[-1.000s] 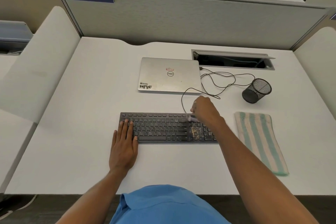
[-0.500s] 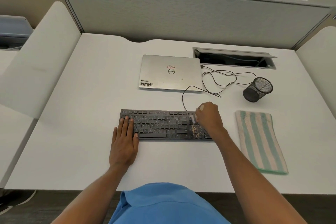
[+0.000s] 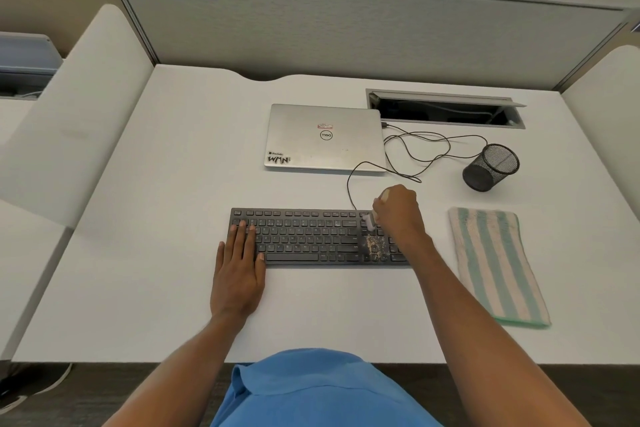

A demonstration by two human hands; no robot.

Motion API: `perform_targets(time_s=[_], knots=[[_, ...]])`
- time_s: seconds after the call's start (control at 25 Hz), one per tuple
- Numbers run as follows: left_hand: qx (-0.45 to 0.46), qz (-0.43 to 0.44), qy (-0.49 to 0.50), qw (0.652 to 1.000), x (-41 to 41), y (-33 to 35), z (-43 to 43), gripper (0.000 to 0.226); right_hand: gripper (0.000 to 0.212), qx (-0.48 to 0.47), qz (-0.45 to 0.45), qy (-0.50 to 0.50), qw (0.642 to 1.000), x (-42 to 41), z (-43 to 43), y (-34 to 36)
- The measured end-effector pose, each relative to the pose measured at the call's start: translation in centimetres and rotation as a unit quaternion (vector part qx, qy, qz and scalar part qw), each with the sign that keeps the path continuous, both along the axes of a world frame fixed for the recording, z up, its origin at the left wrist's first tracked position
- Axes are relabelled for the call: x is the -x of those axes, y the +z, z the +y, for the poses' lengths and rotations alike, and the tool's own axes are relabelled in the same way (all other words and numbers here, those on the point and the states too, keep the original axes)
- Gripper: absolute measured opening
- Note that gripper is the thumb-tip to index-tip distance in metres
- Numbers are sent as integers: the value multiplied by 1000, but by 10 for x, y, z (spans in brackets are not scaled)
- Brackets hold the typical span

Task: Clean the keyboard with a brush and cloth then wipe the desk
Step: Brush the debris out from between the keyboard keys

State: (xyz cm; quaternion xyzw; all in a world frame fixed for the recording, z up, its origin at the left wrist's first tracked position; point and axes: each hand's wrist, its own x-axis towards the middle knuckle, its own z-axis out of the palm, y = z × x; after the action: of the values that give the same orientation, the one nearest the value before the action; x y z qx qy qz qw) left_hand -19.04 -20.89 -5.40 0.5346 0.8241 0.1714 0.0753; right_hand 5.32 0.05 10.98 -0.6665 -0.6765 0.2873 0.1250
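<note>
Keyboard sits black and square-on at the middle of the white desk, near the front edge. The left hand lies flat, fingers straight, pressing on the keyboard's left end. Over on the right end, the right hand is curled round what looks like a small pale brush, blurred in this view, with its tip down on the upper keys. Just below it, a patch of tan crumbs is spread across the keys. The striped cloth lies folded on the desk beside the keyboard's right end, untouched. Behind are a closed silver laptop, a looping black cable and a tipped mesh cup.
</note>
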Motion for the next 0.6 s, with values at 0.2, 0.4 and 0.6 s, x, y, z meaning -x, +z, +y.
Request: perform_targets(time_s=[0.2, 0.4, 0.6], knots=[[-3, -3, 0, 1000, 1, -1, 1, 65, 24, 10, -17, 16, 1000, -2, -1, -2], [-5, -6, 1, 1000, 0, 0, 1, 65, 25, 8, -26, 16, 1000, -2, 1, -2], [-9, -6, 1, 1000, 0, 0, 1, 65, 27, 10, -17, 10, 1000, -4, 4, -9]])
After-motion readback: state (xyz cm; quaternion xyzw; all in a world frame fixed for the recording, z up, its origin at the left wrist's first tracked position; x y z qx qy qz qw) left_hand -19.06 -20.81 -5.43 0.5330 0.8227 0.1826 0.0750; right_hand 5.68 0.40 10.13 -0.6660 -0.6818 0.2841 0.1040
